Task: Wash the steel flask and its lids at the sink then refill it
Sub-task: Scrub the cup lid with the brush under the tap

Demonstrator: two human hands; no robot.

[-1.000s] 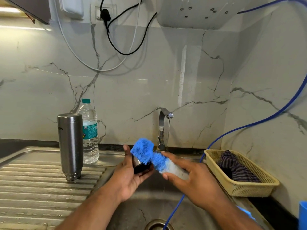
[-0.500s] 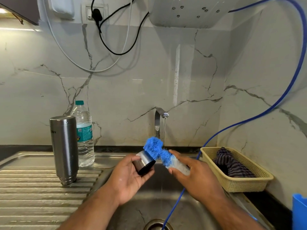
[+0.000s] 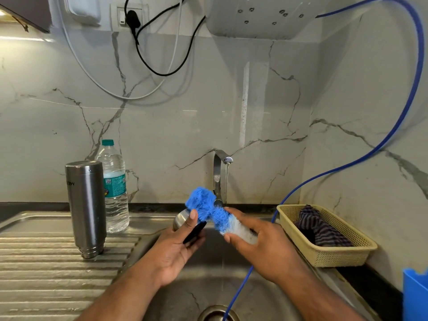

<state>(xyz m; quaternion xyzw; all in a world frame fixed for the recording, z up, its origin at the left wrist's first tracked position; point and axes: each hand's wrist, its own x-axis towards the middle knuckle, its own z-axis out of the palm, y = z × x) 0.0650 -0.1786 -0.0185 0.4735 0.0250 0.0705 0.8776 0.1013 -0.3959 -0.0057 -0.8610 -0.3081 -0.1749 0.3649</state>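
The steel flask (image 3: 86, 206) stands upside down on the ribbed drainboard at the left. Over the sink basin my left hand (image 3: 178, 245) grips a steel lid (image 3: 181, 222) with a black inside, thumb across its rim. My right hand (image 3: 259, 244) holds a bottle brush (image 3: 209, 208) by its white end; the blue bristles lie against the lid's top. Behind my hands, a thin stream of water runs from the tap (image 3: 220, 172).
A plastic water bottle (image 3: 114, 188) stands behind the flask. A beige basket (image 3: 324, 237) with a striped cloth sits right of the sink. A blue hose (image 3: 379, 140) runs down into the basin near the drain (image 3: 217, 313). A blue container (image 3: 415, 295) is at the right edge.
The brush head has shifted over the lid while both hands stay above the basin. My left hand has turned the lid slightly. The camera view has drifted a little.
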